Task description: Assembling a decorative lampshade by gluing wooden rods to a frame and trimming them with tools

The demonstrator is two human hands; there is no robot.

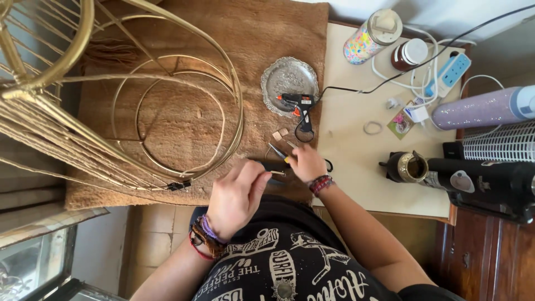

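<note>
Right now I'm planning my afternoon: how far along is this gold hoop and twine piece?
Partly strung: beige twine strands already fan across one side of the gold metal hoop frame, pinned by a small black binder clip. In hand: the left hand pinches something small, and the right hand works pliers. Left: the round inner rings are bare.

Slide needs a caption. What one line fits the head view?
Both hands, left and right, work pliers beside a glue gun and gold hoops.
</note>
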